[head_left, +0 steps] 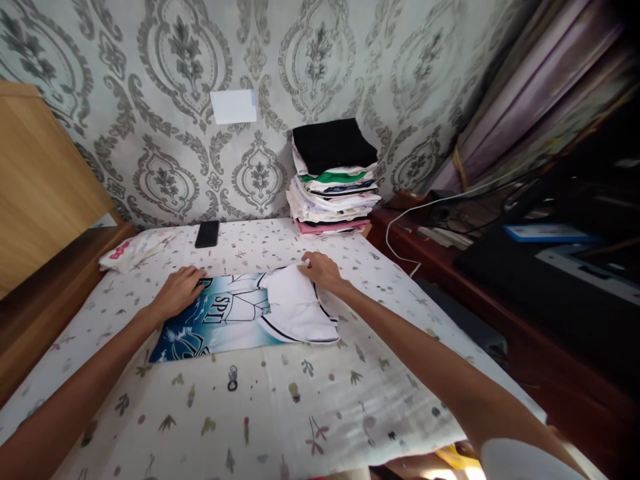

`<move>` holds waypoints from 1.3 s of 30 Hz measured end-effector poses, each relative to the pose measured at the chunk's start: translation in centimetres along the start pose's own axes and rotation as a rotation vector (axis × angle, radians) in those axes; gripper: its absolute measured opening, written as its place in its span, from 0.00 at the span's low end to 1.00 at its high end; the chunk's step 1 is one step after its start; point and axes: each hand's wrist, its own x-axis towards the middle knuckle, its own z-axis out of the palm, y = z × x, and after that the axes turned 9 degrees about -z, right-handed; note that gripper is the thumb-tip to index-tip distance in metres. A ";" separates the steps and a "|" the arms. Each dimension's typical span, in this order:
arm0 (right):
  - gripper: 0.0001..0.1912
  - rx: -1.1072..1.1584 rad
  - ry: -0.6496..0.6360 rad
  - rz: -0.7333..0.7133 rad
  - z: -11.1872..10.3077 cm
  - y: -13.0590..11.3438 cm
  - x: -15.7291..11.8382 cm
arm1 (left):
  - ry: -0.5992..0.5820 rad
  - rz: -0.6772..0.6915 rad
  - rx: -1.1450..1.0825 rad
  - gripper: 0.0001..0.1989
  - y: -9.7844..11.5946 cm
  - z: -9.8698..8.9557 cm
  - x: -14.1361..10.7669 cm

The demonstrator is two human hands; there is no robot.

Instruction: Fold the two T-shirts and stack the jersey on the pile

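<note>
A white and teal T-shirt (240,313) with dark lettering and black trim lies folded into a long strip on the patterned cloth. My left hand (181,291) rests on the strip's far left corner, its fingers laid out over the fabric. At the far right end, beside the white folded-in part, my right hand (323,272) pinches the shirt's edge between thumb and fingers. The fabric right under both palms is hidden.
A tall stack of folded clothes (333,193) stands against the wall, black on top. A phone (207,234) and a crumpled white cloth (135,252) lie at the back left. To the right, a white cable (400,223) crosses a dark red desk (450,273).
</note>
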 end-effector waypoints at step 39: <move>0.25 0.051 -0.064 -0.635 2.9 -6.7 -3.7 | -0.135 -0.259 -0.219 0.36 -2.4 -0.5 -4.6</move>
